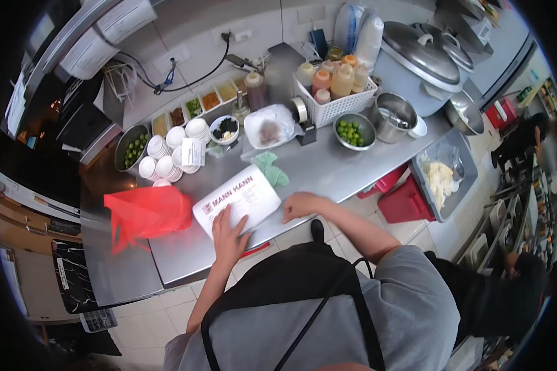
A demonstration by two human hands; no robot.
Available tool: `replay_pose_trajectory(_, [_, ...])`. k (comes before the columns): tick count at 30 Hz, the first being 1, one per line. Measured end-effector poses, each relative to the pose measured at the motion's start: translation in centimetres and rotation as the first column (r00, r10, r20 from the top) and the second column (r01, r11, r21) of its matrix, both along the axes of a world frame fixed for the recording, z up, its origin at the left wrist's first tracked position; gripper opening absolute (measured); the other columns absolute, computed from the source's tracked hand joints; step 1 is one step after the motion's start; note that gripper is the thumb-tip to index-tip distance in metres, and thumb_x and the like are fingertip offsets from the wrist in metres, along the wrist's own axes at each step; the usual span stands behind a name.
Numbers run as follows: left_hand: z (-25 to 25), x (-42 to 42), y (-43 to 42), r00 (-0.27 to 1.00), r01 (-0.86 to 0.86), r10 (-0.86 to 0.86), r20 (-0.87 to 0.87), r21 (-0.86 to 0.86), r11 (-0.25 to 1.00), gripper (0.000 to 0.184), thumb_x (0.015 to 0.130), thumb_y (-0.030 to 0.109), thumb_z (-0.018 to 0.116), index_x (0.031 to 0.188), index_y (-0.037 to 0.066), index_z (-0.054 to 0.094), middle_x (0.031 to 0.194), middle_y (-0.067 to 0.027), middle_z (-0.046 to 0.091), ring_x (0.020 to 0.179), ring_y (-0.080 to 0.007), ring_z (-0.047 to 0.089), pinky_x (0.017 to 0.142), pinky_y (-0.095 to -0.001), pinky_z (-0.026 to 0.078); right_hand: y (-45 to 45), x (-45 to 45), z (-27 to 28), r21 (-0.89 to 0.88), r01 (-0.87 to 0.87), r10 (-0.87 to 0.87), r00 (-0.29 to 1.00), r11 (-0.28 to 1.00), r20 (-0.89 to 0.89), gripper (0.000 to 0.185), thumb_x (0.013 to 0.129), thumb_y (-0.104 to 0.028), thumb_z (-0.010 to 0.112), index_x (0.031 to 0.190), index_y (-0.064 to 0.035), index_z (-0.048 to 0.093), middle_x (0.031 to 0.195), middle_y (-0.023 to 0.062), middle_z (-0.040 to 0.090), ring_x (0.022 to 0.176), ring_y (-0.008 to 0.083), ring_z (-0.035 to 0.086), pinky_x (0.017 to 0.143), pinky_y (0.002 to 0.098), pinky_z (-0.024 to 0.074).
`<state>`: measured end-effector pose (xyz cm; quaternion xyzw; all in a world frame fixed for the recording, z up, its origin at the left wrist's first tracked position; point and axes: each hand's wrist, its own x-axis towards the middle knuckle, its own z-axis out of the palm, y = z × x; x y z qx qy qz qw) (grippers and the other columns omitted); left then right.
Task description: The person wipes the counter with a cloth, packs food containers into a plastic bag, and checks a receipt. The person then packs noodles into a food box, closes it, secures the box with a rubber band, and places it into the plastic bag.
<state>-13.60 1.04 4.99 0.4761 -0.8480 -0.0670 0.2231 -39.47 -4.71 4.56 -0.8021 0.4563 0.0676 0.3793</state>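
Observation:
A white takeaway box [244,196] printed "MANN HANN" lies at a slant on the steel counter in front of me. My left hand [229,238] rests on its near side with the fingers spread. Just off the box's right end, my right hand [300,206] is closed, its fingers curled under. Whatever those fingers may hold is hidden. A red plastic bag [151,211] sits left of the box. Behind the box's right corner lies a crumpled green cloth [270,169].
Stacked white cups [167,166], a bowl of green limes [354,132] and a white basket of sauce bottles [340,108] line the counter's back. A grey tub [466,157] and red bin [405,201] stand at the right. A person in dark clothes [501,297] is behind.

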Motion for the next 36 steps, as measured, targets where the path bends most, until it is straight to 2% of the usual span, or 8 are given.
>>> replay_pose_trajectory(2, [0.4,-0.6,-0.4,0.991,-0.072,0.073,-0.116,0.011,0.997,0.040,0.065,0.015,0.069,0.104,0.012,0.061,0.130,-0.0194,0.035,0.117,-0.0374,0.033,0.097,-0.0445,0.027,-3.8,-5.6,2.9,-0.006,0.008,-0.005,0.914,1.000,0.406,0.023,0.075,-0.030,0.063,0.086,-0.0098,0.065,0.074,0.0071,0.064,0.071,0.0209,0.060,0.066,0.0294,0.0465])
replay_pose_trajectory(5, [1.2,-2.5,-2.1,0.951,-0.249,0.245,-0.187,0.002,0.969,0.033,0.068,0.012,0.067,0.100,0.008,0.062,0.124,-0.0183,0.041,0.114,-0.0358,0.037,0.095,-0.0427,0.031,-10.5,-13.4,12.3,-0.311,0.216,-0.075,0.910,0.926,0.408,0.020,0.075,-0.022,0.063,0.088,-0.0064,0.063,0.079,0.0078,0.064,0.073,0.0206,0.061,0.068,0.0311,0.0461])
replay_pose_trajectory(6, [1.3,-3.3,-2.9,0.950,-0.255,0.250,-0.187,-0.004,0.967,0.033,0.068,0.012,0.067,0.100,0.008,0.062,0.124,-0.0183,0.041,0.114,-0.0358,0.037,0.095,-0.0427,0.031,-14.7,-17.2,10.6,-0.518,0.316,-0.115,0.917,0.795,0.382,0.019,0.074,-0.018,0.063,0.090,-0.0066,0.063,0.080,0.0092,0.064,0.074,0.0212,0.061,0.069,0.0311,0.0462])
replay_pose_trajectory(11, [3.0,-8.8,-6.6,0.887,-0.397,0.394,-0.240,0.039,0.917,0.025,0.070,0.007,0.065,0.095,0.006,0.062,0.117,-0.0134,0.048,0.106,-0.0319,0.044,0.090,-0.0398,0.035,-28.7,-28.3,14.3,-0.746,0.419,-0.492,0.859,0.518,0.141,0.015,0.070,-0.009,0.058,0.082,-0.0087,0.067,0.086,0.0124,0.064,0.081,0.0275,0.061,0.072,0.0344,0.0481])
replay_pose_trajectory(18, [5.2,-13.9,-8.8,0.910,-0.367,0.368,-0.194,0.041,0.929,0.021,0.071,0.005,0.064,0.092,0.005,0.063,0.111,-0.0130,0.052,0.102,-0.0307,0.047,0.084,-0.0378,0.040,-41.6,-32.8,9.6,-0.753,0.205,-0.541,0.809,0.625,-0.229,0.019,0.069,-0.013,0.057,0.084,-0.0112,0.068,0.088,0.0135,0.064,0.084,0.0279,0.061,0.075,0.0357,0.0481])
replay_pose_trajectory(23, [5.1,-13.2,-8.6,0.887,-0.415,0.421,-0.188,0.075,0.907,0.019,0.071,0.005,0.064,0.090,0.004,0.063,0.108,-0.0133,0.053,0.098,-0.0302,0.049,0.082,-0.0375,0.040,-43.3,-33.8,11.0,-0.655,-0.054,-0.365,0.794,0.754,-0.487,0.018,0.065,-0.011,0.063,0.082,-0.0112,0.068,0.084,0.0136,0.064,0.084,0.0259,0.062,0.072,0.0354,0.0480])
replay_pose_trajectory(29, [5.4,-13.6,-8.7,0.891,-0.418,0.426,-0.160,0.080,0.905,0.018,0.072,0.005,0.063,0.090,0.003,0.063,0.107,-0.0134,0.054,0.094,-0.0303,0.051,0.081,-0.0370,0.041,-44.6,-34.2,12.1,-0.626,0.130,-0.359,0.898,0.769,-0.254,0.016,0.063,-0.012,0.068,0.079,-0.0107,0.068,0.082,0.0098,0.065,0.078,0.0236,0.062,0.070,0.0333,0.0479])
replay_pose_trajectory(36, [4.7,-13.5,-8.2,0.881,-0.417,0.435,-0.187,0.127,0.900,0.019,0.071,0.005,0.063,0.090,0.003,0.063,0.107,-0.0139,0.055,0.093,-0.0306,0.052,0.081,-0.0370,0.042,-44.4,-33.7,13.1,-0.715,0.106,-0.401,0.880,0.691,-0.256,0.017,0.064,-0.015,0.069,0.080,-0.0115,0.069,0.081,0.0082,0.065,0.079,0.0239,0.062,0.071,0.0334,0.0478])
